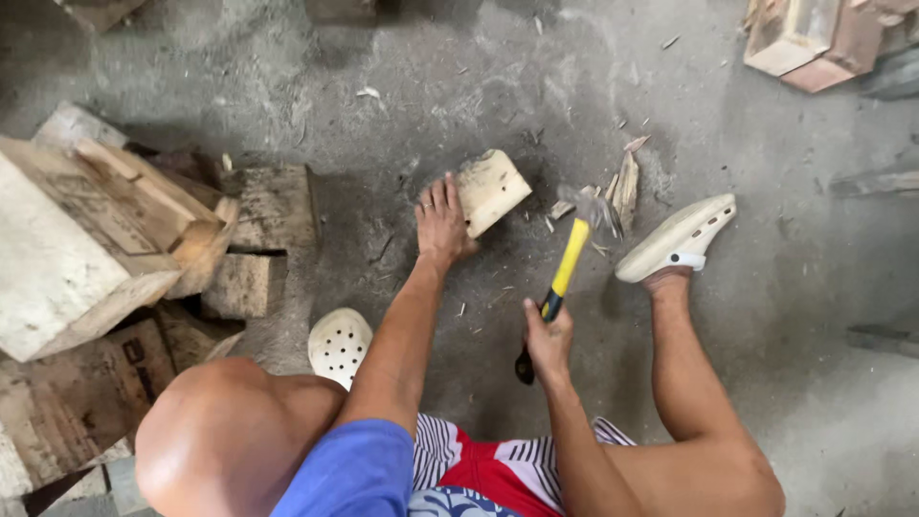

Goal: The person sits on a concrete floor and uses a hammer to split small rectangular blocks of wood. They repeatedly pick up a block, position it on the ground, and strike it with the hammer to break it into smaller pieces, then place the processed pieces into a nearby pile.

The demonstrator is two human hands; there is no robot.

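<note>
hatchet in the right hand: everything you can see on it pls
The hatchet has a yellow shaft that turns black toward the grip end, and a grey metal head that is motion-blurred, so its edge cannot be read. The right hand is closed around the black lower part, with a short dark butt sticking out below the fist. It tilts up and to the right, head just above the concrete floor, beside thin wood splinters. It is apart from the pale wood block that the left hand rests against.
</note>
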